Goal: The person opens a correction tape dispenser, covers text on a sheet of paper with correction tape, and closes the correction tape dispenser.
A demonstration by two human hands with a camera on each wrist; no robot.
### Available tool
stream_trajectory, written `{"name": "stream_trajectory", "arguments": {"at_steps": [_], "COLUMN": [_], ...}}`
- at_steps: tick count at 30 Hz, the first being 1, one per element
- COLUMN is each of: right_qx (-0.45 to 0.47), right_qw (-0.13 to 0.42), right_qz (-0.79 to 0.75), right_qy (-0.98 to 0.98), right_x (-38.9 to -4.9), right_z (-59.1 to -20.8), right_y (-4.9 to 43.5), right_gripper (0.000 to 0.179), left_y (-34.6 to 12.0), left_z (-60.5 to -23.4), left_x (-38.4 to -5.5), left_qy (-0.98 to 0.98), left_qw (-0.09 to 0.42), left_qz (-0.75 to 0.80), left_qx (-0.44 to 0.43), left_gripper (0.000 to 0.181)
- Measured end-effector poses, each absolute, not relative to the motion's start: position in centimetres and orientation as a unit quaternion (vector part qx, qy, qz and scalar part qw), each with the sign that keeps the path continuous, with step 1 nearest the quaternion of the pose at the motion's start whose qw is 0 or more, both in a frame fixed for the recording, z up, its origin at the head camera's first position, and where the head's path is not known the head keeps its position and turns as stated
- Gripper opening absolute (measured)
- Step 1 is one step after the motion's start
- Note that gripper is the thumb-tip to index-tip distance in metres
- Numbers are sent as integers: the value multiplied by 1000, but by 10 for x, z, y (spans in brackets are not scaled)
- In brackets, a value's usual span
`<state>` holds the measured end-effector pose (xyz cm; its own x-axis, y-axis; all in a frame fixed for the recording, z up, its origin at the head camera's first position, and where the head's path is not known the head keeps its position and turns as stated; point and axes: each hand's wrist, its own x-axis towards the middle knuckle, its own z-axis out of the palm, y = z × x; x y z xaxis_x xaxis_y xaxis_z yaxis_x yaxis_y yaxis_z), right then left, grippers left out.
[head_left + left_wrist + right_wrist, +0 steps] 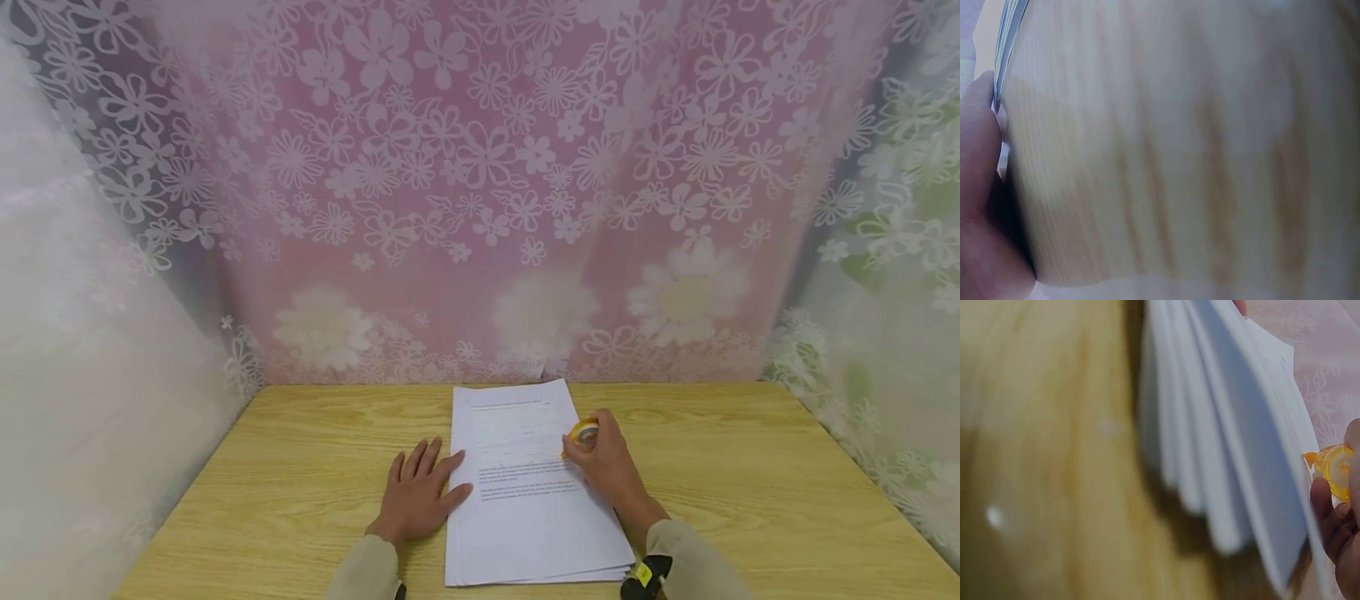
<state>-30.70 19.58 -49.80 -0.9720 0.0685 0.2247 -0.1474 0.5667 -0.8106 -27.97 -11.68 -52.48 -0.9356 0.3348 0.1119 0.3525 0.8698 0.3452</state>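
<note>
A stack of printed sheets [536,533] lies on the wooden table, its top page carrying lines of small text. My right hand [609,471] pinches an orange correction tape dispenser [585,434] at the right side of the page. In the right wrist view the dispenser's tip [1310,459] meets the top sheet, and its round, see-through body [1337,472] shows between thumb and fingers. Pale white strips [517,433] cover the upper text area. My left hand [420,496] rests spread at the stack's left edge, with the thumb over the paper and the other fingers on the table.
The wooden table [712,492] runs out to both sides of the stack. A pink flowered curtain [487,208] hangs along its back edge, with pale sheeting [97,333] on the left. The sheets fan apart at their right edge [1210,487].
</note>
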Motion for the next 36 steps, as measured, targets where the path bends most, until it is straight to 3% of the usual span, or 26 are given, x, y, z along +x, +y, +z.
{"name": "stream_trajectory", "arguments": {"at_steps": [10, 16, 24, 36], "right_qx": [9, -18, -19, -9], "right_qw": [107, 82, 93, 28], "right_qz": [474, 540, 578, 544], "right_qy": [-874, -838, -811, -839], "right_x": [-304, -303, -302, -305], "right_z": [-500, -505, -498, -499], "right_y": [207, 213, 213, 183], "right_gripper": [48, 60, 70, 65], "left_y": [-116, -116, -115, -115], "left_z": [-520, -513, -519, -516], "left_x": [-278, -274, -277, -275], "left_qy": [-965, -962, -965, -966], "left_qw": [15, 7, 11, 3], "left_qz": [-190, -202, -196, -193], "left_qx": [-179, -182, -175, -174], "left_gripper": [61, 60, 63, 63]}}
